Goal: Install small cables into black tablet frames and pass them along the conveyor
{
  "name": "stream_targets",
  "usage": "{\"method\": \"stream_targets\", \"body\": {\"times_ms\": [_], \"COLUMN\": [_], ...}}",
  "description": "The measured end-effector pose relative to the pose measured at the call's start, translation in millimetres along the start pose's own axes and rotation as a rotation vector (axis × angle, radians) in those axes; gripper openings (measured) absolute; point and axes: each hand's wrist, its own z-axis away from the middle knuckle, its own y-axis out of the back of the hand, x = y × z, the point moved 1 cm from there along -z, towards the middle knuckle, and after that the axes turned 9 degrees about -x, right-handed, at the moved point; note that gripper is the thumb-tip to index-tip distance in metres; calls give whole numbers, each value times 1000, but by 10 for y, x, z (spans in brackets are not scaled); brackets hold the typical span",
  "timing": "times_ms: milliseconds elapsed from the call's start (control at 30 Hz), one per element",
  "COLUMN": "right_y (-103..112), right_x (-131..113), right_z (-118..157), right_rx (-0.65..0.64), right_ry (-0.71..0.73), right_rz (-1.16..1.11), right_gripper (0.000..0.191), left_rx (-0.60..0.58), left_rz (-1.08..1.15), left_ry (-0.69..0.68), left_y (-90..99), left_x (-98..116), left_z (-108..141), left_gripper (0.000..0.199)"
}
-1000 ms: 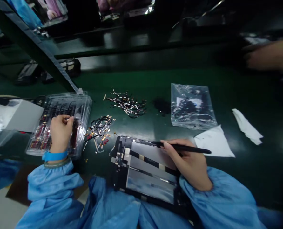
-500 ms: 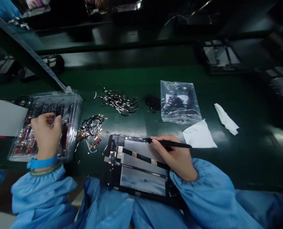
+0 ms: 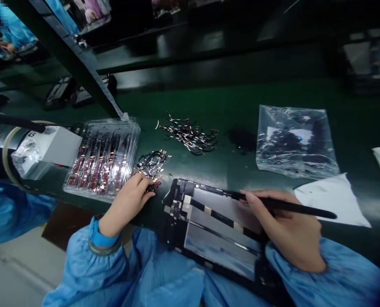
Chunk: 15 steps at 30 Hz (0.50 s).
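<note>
My left hand (image 3: pixel 127 202) reaches into the near side of a pile of small cables with gold and red ends (image 3: pixel 151 164); its fingers are bent together at the pile, and what they pinch is too small to name. My right hand (image 3: pixel 288 230) grips black tweezers (image 3: pixel 298 207), whose tip points left along the upper edge of an opened tablet-like device (image 3: pixel 221 247). That device lies tilted at the table's near edge, its inner boards and grey plates showing. Behind it is a second pile of thin black cables (image 3: pixel 190 134).
A clear plastic tray of cables (image 3: pixel 102 157) sits at the left beside a white box (image 3: pixel 60 145). At the right lie a clear bag of dark parts (image 3: pixel 295 140) and white sheets (image 3: pixel 337 198). A slanting post (image 3: pixel 71 59) rises at the left.
My left hand has moved right and down, from above the tray to the cable pile. My right hand still holds the tweezers at the device's upper edge. The view has shifted left.
</note>
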Motion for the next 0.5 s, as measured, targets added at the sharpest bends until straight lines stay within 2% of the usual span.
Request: {"method": "stream_targets", "body": {"times_ms": [167, 267, 367, 433, 500], "right_y": [10, 21, 42, 52, 59], "right_x": [-9, -56, -107, -126, -127], "right_z": [20, 20, 5, -15, -39], "right_rx": [19, 84, 149, 138, 109], "right_ry": [-47, -81, -134, -110, -60], "right_rz": [-44, -90, -220, -363, -500], "right_gripper": [22, 21, 18, 12, 12], "left_rx": [83, 202, 386, 524, 654], "left_rz": [-2, 173, 601, 1087, 1500], "left_ry": [8, 28, 161, 272, 322], "left_y": [-155, -95, 93, 225, 324], "left_x": [27, 31, 3, -44, -92], "left_z": [-101, -105, -82, -90, -130], "left_gripper": [11, 10, 6, 9, 10]}}
